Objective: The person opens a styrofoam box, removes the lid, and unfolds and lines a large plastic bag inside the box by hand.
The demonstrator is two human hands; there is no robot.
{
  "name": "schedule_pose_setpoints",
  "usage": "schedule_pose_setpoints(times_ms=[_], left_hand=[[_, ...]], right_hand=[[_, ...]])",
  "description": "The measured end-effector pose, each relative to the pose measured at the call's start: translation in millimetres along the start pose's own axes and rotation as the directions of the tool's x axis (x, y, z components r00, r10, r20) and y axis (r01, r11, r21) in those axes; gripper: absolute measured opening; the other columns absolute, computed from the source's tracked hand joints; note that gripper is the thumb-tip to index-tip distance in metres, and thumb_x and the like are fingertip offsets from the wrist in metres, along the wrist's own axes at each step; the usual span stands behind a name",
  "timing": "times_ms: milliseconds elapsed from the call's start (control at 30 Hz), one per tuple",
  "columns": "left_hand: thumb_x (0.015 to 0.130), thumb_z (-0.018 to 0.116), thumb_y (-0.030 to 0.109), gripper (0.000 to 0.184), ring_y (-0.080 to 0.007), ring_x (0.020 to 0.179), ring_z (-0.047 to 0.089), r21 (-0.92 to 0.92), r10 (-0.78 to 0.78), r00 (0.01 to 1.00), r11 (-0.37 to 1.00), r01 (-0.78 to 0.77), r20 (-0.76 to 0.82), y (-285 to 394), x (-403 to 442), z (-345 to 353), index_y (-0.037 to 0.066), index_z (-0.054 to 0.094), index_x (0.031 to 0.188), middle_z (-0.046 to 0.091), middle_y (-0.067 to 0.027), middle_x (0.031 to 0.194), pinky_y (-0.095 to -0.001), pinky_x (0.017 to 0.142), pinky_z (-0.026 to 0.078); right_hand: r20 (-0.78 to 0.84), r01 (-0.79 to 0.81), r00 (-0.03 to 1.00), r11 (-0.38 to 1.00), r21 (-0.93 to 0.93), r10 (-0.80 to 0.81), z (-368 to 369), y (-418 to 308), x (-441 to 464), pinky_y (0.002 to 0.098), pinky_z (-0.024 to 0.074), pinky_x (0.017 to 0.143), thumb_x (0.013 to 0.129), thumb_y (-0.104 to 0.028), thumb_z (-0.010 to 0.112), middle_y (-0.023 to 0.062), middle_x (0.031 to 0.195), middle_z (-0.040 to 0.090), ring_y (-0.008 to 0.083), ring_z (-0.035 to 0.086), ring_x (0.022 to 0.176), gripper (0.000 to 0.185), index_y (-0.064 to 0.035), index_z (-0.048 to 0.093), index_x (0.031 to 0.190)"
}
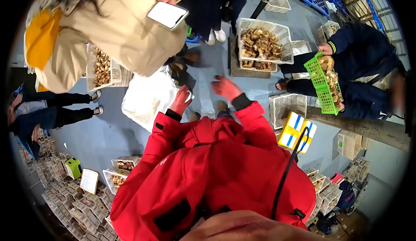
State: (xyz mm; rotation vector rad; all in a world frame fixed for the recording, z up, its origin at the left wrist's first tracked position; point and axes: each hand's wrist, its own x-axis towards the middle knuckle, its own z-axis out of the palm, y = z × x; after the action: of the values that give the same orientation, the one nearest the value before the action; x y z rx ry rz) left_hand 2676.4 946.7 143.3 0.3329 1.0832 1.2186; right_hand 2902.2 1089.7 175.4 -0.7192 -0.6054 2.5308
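Note:
My left hand [179, 101] is at the right edge of a bulky white plastic bag [145, 95], its fingers bent round a bit of the plastic. What the bag contains is hidden. To the right, in front of my red jacket, my right hand [225, 88] hangs in the air, slightly blurred. Its fingers are apart and nothing is in them. Beyond it, a white plastic crate [284, 29] of brown mushrooms stands stacked on another on a platform scale [247, 71].
A person on the right tilts a green crate [318, 82] of mushrooms. Someone in a beige coat [117, 28] holds a phone [168, 15] at upper left, near a mushroom crate [115, 72]. An empty white crate [288, 104] and a yellow-and-white box [297, 132] are at my right. Stacked crates [82, 210] fill the lower left.

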Motion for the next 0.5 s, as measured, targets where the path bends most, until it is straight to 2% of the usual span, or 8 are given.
schedule_pose_setpoints(times_ms=[33,100,167,333,367,400,433,500], left_hand=[[0.082,0.041,0.048,0.055,-0.0160,0.116,0.033,-0.028,0.054,0.997,0.998,-0.056,-0.063,0,10,32,0.014,0.032,0.125,0.035,-0.0064,0.125,-0.0349,0.092,0.031],[0.080,0.043,0.051,0.056,-0.0165,0.107,0.042,0.067,0.125,0.963,0.987,-0.144,0.237,17,21,75,0.012,0.037,0.120,0.047,-0.0057,0.113,-0.0342,0.088,0.034],[0.085,0.039,0.045,0.043,-0.0134,0.089,0.049,-0.060,0.302,0.947,0.953,-0.297,0.108,-3,38,91,0.010,0.042,0.110,0.053,-0.0032,0.097,-0.0276,0.081,0.038],[0.089,0.033,0.037,0.038,-0.0144,0.086,0.050,-0.308,0.105,0.985,0.941,-0.143,-0.137,-10,43,108,0.005,0.046,0.105,0.053,-0.0046,0.096,-0.0268,0.076,0.041],[0.089,0.032,0.038,0.039,-0.0150,0.087,0.051,-0.298,0.083,0.983,0.946,-0.129,-0.164,-17,42,99,0.004,0.046,0.104,0.054,-0.0050,0.095,-0.0277,0.076,0.041],[0.088,0.036,0.029,0.030,-0.0160,0.081,0.052,-0.490,-0.126,0.959,0.871,-0.016,-0.255,-11,39,112,0.003,0.051,0.095,0.057,-0.0067,0.088,-0.0285,0.072,0.042],[0.087,0.038,0.025,0.024,-0.0151,0.076,0.051,-0.713,-0.140,0.987,0.700,0.040,-0.082,-13,39,112,0.004,0.050,0.092,0.055,-0.0053,0.083,-0.0279,0.067,0.042],[0.084,0.044,0.017,0.013,-0.0132,0.065,0.050,-0.920,0.042,0.957,0.289,0.264,0.288,-24,42,98,0.005,0.049,0.085,0.051,-0.0024,0.073,-0.0265,0.056,0.042]], right_hand=[[0.077,-0.036,0.996,0.999,0.034,0.033,16,-3,11,0.0292,0.0406,0.082,0.084,-0.035,0.047,0.0131,0.109,0.051,0.0210,0.051,0.098,0.049,-0.0074,0.037,0.122],[0.255,-0.107,0.964,0.984,0.144,0.068,33,-1,32,0.0299,0.0382,0.084,0.084,-0.037,0.044,0.0121,0.110,0.051,0.0200,0.049,0.099,0.049,-0.0069,0.037,0.122],[0.302,-0.027,0.953,0.983,0.182,-0.030,63,-13,26,0.0306,0.0353,0.087,0.085,-0.037,0.041,0.0101,0.111,0.050,0.0198,0.047,0.100,0.048,-0.0065,0.037,0.121],[0.289,-0.123,0.953,0.986,0.109,0.087,53,-4,33,0.0286,0.0336,0.089,0.088,-0.028,0.036,0.0088,0.110,0.050,0.0163,0.046,0.103,0.037,-0.0061,0.043,0.116],[0.258,-0.313,0.925,0.944,0.103,0.278,54,-8,35,0.0284,0.0342,0.088,0.087,-0.026,0.038,0.0088,0.110,0.050,0.0176,0.046,0.102,0.035,-0.0063,0.043,0.116],[0.218,-0.489,0.862,0.864,0.116,0.459,55,-12,37,0.0281,0.0349,0.088,0.086,-0.023,0.041,0.0087,0.110,0.050,0.0189,0.046,0.102,0.034,-0.0065,0.043,0.115],[0.137,-0.364,0.931,0.891,0.270,0.339,53,-8,27,0.0282,0.0378,0.084,0.085,-0.025,0.042,0.0081,0.107,0.052,0.0193,0.049,0.097,0.034,-0.0064,0.044,0.114],[0.129,-0.371,0.928,0.904,0.211,0.351,47,-4,26,0.0289,0.0413,0.076,0.085,-0.026,0.042,0.0072,0.101,0.055,0.0182,0.052,0.089,0.032,-0.0056,0.047,0.109]])
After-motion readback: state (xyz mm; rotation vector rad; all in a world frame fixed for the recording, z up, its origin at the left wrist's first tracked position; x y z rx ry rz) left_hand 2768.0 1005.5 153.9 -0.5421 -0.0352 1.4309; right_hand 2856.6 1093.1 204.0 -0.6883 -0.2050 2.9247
